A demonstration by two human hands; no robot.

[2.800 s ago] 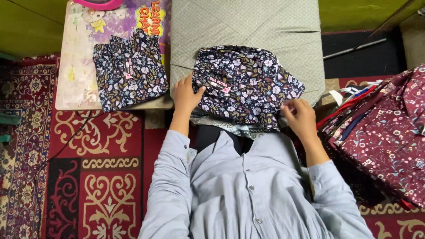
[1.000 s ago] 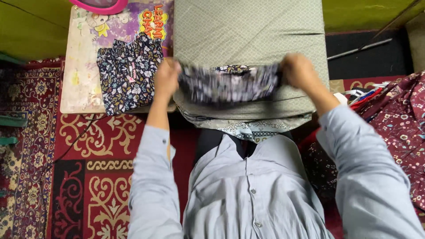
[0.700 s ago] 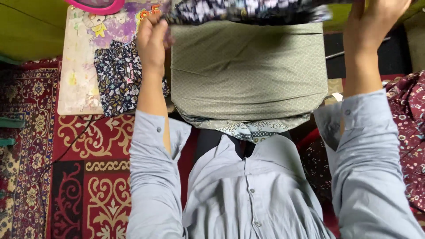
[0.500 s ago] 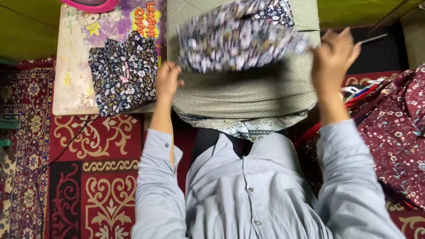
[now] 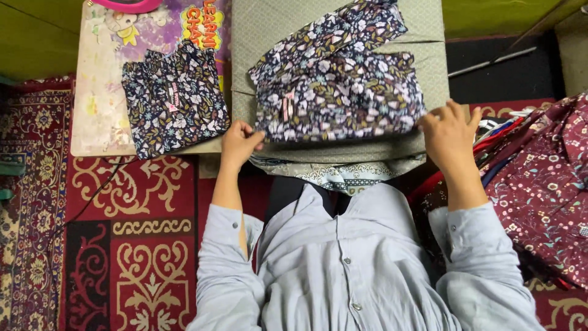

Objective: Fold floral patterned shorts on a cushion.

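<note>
Left hand (image 5: 240, 142) was curled, fingers pinching the near-left corner of the dark navy floral cotton garment (image 5: 340, 86). Right hand (image 5: 448, 132) was spread, fingers fanned, its fingertips touching the garment's near-right edge. I noted the garment lay rumpled and half-folded on the grey-green padded fabric board (image 5: 429, 49), a pink label showing near its left side.

Head view, surroundings: I logged a second, folded navy floral cloth piece (image 5: 174, 101) just left of the board, resting on a colourful printed cardboard sheet (image 5: 98, 86). A heap of maroon floral fabric (image 5: 545, 184) sat to the right, near the right forearm. Red patterned carpet (image 5: 141, 245) covered the floor below. Both arms wore pale blue shirt sleeves (image 5: 223, 270).
</note>
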